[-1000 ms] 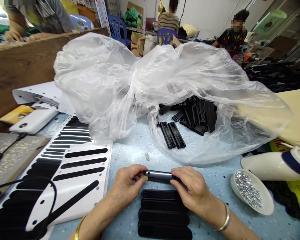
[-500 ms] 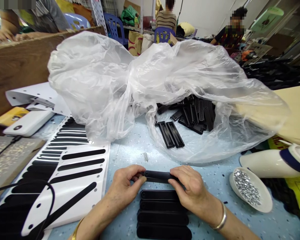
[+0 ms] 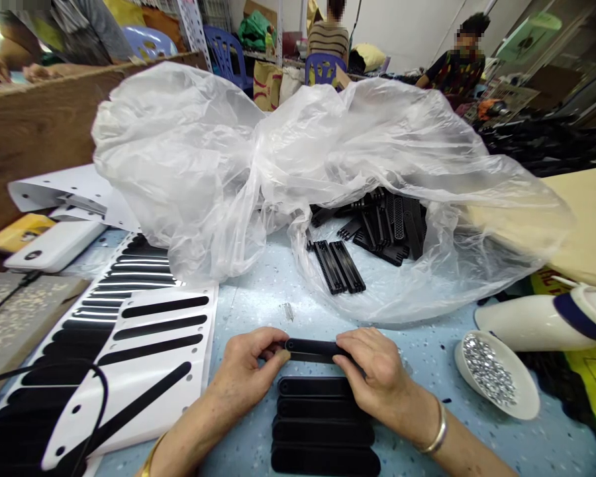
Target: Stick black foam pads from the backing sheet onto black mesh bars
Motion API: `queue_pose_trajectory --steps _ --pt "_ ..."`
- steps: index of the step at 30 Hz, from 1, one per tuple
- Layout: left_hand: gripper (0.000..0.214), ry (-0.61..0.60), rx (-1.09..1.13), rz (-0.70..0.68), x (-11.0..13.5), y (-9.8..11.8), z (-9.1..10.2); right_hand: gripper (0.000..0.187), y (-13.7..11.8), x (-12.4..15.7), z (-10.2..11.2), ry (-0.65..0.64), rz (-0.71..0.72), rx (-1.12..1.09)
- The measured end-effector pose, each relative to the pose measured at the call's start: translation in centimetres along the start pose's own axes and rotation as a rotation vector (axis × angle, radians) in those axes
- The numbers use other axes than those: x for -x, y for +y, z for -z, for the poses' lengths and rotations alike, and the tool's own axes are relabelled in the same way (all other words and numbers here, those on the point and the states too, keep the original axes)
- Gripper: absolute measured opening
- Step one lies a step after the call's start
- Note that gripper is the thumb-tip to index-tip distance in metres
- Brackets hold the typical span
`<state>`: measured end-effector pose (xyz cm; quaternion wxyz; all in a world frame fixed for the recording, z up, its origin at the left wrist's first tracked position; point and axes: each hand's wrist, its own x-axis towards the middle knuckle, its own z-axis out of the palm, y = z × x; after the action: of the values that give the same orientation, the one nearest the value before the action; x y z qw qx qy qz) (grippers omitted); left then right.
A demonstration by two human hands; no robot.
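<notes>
The room looks like a workshop, with other people in the background, and in front is a pale blue speckled table (image 3: 246, 305). A large clear plastic bag (image 3: 218, 146) covers its far side. Over the middle of the table, the left hand (image 3: 251, 363) and the right hand (image 3: 375, 363) hold one black bar (image 3: 310, 347), lying crosswise between them. Each hand is closed on one end, with thumb and fingers pinching it; the smooth face is upward. Just below it, nearer to the person, four black bars (image 3: 322, 432) lie in a neat row, one after another.

As I judge, these four are the finished part, and the fifth is in work, not yet laid with them. Much seems to be left: a heap of black pieces (image 3: 387, 225) lies at the mouth of the bag, and two ribbed pieces (image 3: 340, 266) lie apart, near its edge. On the left, a white sheet (image 3: 129, 383) carries four long black strips, perhaps not used yet. On the right, a white bowl (image 3: 529, 397) holds many small shiny bits; neither hand touches it.
</notes>
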<state>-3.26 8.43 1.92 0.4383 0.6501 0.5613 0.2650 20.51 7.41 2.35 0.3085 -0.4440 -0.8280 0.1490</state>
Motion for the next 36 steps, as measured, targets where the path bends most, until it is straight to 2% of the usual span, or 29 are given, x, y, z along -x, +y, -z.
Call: queue_pose_trajectory --steps 6,15,19,21,25,27,30,33,36 --pt "0.018 0.008 -0.023 -0.033 0.1 -0.1 0.0 0.016 0.0 -0.1 0.0 -0.026 -0.024 0.022" --pt "0.034 0.144 -0.022 -0.167 0.3 -1.3 -0.6 0.009 0.4 -0.2 -0.1 -0.039 -0.024 -0.018" --pt "0.026 0.161 -0.087 -0.244 0.2 -1.4 -0.4 0.009 0.4 -0.2 -0.2 -0.037 -0.027 -0.017" --pt "0.021 0.165 -0.143 -0.308 0.2 -1.7 -0.4 0.009 0.4 -0.2 -0.3 -0.038 -0.03 -0.016" --pt "0.025 0.218 -0.286 -0.582 0.1 -2.4 -0.6 0.009 0.4 -0.2 -0.3 -0.02 -0.03 -0.013" --pt "0.027 0.242 -0.343 -0.669 0.1 -2.6 -0.8 0.009 0.5 -0.2 -0.3 -0.019 -0.036 -0.017" --pt "0.026 0.259 -0.346 -0.609 0.3 -2.3 -0.8 0.008 0.6 -0.2 -0.3 -0.03 -0.045 -0.031" --pt "0.034 0.291 -0.369 -0.545 0.6 -1.8 -0.8 0.009 0.6 -0.1 -0.4 -0.028 -0.04 -0.048" --pt "0.042 0.259 -0.518 -0.675 1.0 -1.5 -1.0 0.009 0.7 -0.1 -0.4 -0.024 -0.046 -0.056"
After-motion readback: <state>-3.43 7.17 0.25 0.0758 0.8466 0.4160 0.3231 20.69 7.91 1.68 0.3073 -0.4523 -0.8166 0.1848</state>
